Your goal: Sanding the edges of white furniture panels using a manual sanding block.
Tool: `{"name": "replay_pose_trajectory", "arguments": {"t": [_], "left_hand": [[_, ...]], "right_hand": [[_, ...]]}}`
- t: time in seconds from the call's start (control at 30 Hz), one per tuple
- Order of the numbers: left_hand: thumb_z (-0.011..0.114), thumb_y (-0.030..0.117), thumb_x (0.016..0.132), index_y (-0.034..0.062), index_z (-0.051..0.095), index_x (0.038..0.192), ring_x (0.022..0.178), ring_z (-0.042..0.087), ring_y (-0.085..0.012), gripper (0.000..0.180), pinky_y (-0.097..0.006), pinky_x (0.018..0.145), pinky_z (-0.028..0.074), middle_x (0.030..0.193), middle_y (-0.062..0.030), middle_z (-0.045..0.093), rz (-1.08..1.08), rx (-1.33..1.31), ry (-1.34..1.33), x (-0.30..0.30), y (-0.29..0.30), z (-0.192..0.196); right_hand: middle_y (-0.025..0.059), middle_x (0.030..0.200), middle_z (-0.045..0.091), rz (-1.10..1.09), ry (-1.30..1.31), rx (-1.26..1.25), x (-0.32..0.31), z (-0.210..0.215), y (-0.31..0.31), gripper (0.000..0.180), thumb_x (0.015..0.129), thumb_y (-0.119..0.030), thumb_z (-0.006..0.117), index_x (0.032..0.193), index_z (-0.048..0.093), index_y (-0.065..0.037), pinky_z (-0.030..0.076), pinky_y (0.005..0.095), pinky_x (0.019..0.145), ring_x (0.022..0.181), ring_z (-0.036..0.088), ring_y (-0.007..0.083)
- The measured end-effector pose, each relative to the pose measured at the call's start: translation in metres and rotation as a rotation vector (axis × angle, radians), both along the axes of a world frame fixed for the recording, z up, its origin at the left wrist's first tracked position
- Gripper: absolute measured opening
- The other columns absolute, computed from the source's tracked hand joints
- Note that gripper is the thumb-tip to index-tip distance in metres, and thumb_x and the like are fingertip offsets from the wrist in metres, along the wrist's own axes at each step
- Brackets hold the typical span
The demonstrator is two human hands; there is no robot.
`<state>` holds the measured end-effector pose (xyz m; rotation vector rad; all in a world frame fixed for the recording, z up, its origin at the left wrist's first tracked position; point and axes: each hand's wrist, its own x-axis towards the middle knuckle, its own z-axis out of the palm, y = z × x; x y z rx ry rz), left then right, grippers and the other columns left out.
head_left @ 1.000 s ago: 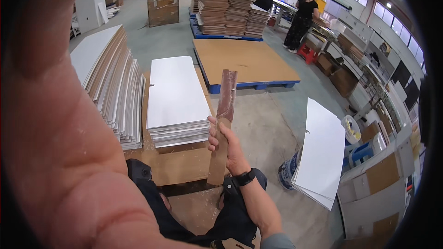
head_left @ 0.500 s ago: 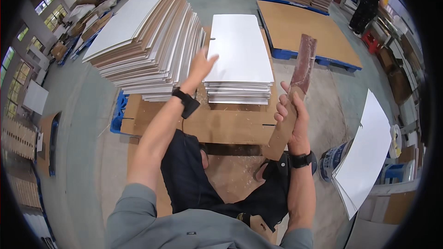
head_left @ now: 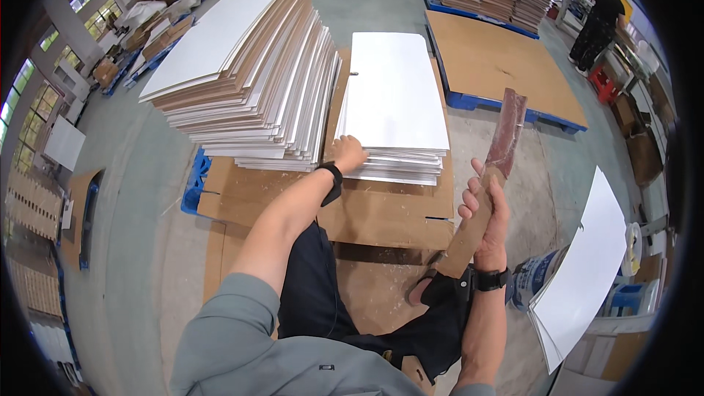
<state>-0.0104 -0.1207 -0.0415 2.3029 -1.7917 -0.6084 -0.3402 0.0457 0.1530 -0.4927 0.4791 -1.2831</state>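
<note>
A short stack of white boards (head_left: pixel 400 95) lies in front of me on brown cardboard. At its near left corner is my left hand (head_left: pixel 347 155), palm down, with its fingers bent over the board edges; the fingertips are partly hidden. My right hand (head_left: pixel 490 209) is wrapped round a long flat sanding stick (head_left: pixel 504 136), held upright at a tilt to the right of the stack. Worn reddish-brown sandpaper covers its upper part, and its lower end is bare tan. The stick touches no board.
A taller, fanned stack of white boards (head_left: pixel 242 95) stands on the left. Beyond, to the right, a blue pallet (head_left: pixel 477 100) carries a cardboard sheet. Loose white sheets (head_left: pixel 579 271) lean by a blue bucket (head_left: pixel 534 279) at my right. A person (head_left: pixel 598 26) stands far right.
My left hand has come down and nearer, from above the stack's left edge to its near left corner. My right hand still holds the sanding stick. The view has shifted slightly.
</note>
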Motion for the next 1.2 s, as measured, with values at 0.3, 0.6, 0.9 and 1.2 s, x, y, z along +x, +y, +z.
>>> {"name": "replay_pose_trajectory", "arguments": {"t": [0.3,0.6,0.9,1.2], "left_hand": [[0.068,0.013,0.088,-0.0035,0.065,0.115,0.109,0.058,-0.0325,0.032,-0.048,0.095,0.043,0.115,-0.0192,0.065,-0.289,-0.358,-0.373,-0.021,0.017,0.0],[0.061,-0.004,0.085,-0.0001,0.062,0.109,0.098,0.064,-0.0362,0.024,-0.046,0.085,0.052,0.103,-0.0179,0.065,-0.483,-0.581,-0.294,-0.026,0.013,0.003],[0.061,-0.004,0.082,0.0034,0.062,0.101,0.095,0.068,-0.0343,0.02,-0.044,0.081,0.054,0.101,-0.0185,0.066,-0.64,-0.518,-0.35,-0.03,0.02,0.007],[0.062,-0.003,0.083,0.0046,0.06,0.099,0.094,0.065,-0.034,0.018,-0.045,0.08,0.055,0.101,-0.0136,0.062,-0.613,-0.622,-0.31,-0.017,0.023,0.013]], "right_hand": [[0.0027,0.098,0.053,0.0,0.032,-0.014,0.0,0.002,-0.005,0.064,0.106,-0.031,0.056,0.155,0.034,0.004,0.05,0.0243,0.061,0.075,0.053,0.0091],[0.0022,0.098,0.053,-0.008,0.081,-0.019,0.002,0.004,-0.003,0.066,0.105,-0.033,0.057,0.154,0.034,0.005,0.049,0.0243,0.061,0.075,0.053,0.0091],[0.0009,0.096,0.052,0.017,0.117,-0.022,0.01,0.009,0.002,0.063,0.105,-0.032,0.057,0.153,0.037,0.004,0.048,0.0244,0.062,0.075,0.052,0.0087],[0.0009,0.096,0.053,0.033,0.094,-0.019,0.009,0.006,0.011,0.062,0.106,-0.033,0.056,0.152,0.039,0.004,0.049,0.0252,0.062,0.074,0.051,0.0081]]}}
